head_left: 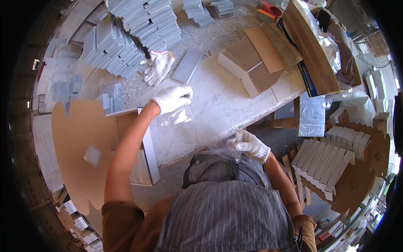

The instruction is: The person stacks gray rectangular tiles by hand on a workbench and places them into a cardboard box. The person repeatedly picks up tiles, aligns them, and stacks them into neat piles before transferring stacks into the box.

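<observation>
My left hand (172,99), in a white knit glove, is closed over the marble-patterned tabletop (201,115). Its fingers pinch a clear plastic bag (178,116) that hangs below them and catches the light. Near the table's front edge my right hand (251,146), gloved the same way, is closed on more clear plastic film (222,145). Whether the two pieces are joined cannot be made out. Just beyond my left hand lies a flat grey tile (187,66), with a loose pair of white gloves (159,67) beside it.
Tall stacks of grey tiles (149,27) stand at the far left. A brown carton (90,147) with open flaps is left of my left arm. Cardboard pieces (252,63) and an open box (310,50) lie at the far right. White boxes (321,161) sit on cardboard at right.
</observation>
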`<state>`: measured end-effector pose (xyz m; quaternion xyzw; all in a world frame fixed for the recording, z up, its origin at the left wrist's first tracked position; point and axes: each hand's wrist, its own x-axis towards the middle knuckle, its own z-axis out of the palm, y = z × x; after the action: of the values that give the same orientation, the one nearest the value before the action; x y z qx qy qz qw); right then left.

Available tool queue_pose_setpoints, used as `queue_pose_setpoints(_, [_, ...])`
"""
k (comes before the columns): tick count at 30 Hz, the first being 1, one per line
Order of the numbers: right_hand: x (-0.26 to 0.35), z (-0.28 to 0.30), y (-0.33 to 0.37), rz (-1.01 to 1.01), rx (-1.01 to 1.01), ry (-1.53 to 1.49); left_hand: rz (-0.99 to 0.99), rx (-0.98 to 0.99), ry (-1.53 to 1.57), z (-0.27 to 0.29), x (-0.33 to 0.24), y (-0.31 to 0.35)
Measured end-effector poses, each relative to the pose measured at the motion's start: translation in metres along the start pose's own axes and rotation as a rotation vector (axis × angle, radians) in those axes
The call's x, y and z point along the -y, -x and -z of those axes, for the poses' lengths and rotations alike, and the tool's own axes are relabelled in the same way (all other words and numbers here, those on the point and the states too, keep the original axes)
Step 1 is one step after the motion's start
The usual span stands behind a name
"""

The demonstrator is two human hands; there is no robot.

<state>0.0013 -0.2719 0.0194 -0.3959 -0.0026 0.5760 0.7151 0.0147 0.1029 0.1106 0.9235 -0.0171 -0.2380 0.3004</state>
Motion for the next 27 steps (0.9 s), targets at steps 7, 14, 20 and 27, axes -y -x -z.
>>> queue_pose_setpoints(7, [-0.014, 0.013, 0.008, -0.078, -0.047, -0.268, -0.163, 0.000, -0.298, -0.001, 0.011, -0.050])
queue_pose_setpoints(14, [-0.055, 0.009, -0.023, 0.039, -0.379, -0.291, -0.330, -0.974, -0.639, -0.028, -0.018, -0.100])
queue_pose_setpoints(20, [-0.062, -0.015, -0.040, 0.017, -0.481, -0.406, -0.044, -0.900, -0.248, -0.135, -0.043, -0.031])
queue_pose_setpoints(27, [-0.069, -0.007, -0.046, 0.015, -0.462, -0.400, 0.619, -0.040, 0.472, -0.170, -0.074, 0.039])
